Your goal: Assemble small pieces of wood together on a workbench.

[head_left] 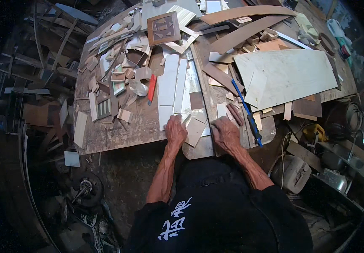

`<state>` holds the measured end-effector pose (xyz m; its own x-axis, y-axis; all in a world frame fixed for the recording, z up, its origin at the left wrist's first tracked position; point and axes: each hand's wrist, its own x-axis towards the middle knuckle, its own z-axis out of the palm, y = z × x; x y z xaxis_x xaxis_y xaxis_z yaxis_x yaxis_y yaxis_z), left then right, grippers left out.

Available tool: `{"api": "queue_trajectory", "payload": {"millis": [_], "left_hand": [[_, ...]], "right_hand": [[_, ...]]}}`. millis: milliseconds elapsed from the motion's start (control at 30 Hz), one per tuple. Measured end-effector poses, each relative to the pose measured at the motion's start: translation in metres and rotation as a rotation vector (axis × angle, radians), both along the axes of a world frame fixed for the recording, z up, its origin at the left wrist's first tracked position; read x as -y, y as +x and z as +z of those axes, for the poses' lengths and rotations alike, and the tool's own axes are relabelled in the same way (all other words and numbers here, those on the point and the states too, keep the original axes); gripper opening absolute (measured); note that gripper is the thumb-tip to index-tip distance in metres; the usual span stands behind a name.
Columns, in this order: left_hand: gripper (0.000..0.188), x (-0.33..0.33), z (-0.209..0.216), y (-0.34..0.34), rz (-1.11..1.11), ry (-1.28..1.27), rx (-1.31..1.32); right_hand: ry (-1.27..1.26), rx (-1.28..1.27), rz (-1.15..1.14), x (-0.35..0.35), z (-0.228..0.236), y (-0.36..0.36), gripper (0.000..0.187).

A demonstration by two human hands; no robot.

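My left hand [176,130], fingers curled closed, rests at the near ends of long white strips [168,80]. A small thin pale piece [187,119] lies by its fingertips; what the fingers pinch, if anything, is hidden. To the right, my right hand [226,134] is also closed, knuckles up, on the table's near edge beside a small white piece [223,110]. I cannot make out anything inside it. Between the hands lie a beige offcut [196,131] and a shiny metallic sheet [193,80] with a brown square [196,100] on it.
A red-handled cutter [152,89] lies left of the strips. On the right are a long blue tool [246,110], dark red sticks [235,114] and a large pale board [287,76]. Wood offcuts [125,114] crowd the left; a brown inlaid panel [163,28] lies at the back.
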<state>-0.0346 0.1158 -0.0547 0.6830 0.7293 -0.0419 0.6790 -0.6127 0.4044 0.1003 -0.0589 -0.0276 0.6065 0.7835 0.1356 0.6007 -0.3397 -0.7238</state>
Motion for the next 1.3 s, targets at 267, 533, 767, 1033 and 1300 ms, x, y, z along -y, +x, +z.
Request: {"api": "queue_trajectory", "payload": {"millis": [267,533,767,1033,1300], "left_hand": [[0.023,0.023,0.005,-0.007,-0.054,-0.124,0.230],[0.025,0.026,-0.007,-0.003,-0.091,0.135,0.303],[0.027,0.024,-0.010,0.001,-0.099,0.137,0.276],[0.024,0.013,-0.001,0.006,-0.121,0.100,0.263],[0.023,0.015,-0.011,0.011,-0.089,0.102,0.285]], "right_hand": [[-0.230,0.063,0.231,-0.014,-0.013,-0.030,0.018],[-0.298,0.115,0.377,-0.016,-0.014,-0.043,0.018],[-0.318,0.061,0.330,-0.017,-0.018,-0.050,0.030],[-0.301,0.056,0.294,-0.020,-0.017,-0.051,0.033],[-0.335,0.065,0.323,-0.021,-0.012,-0.048,0.039]]}}
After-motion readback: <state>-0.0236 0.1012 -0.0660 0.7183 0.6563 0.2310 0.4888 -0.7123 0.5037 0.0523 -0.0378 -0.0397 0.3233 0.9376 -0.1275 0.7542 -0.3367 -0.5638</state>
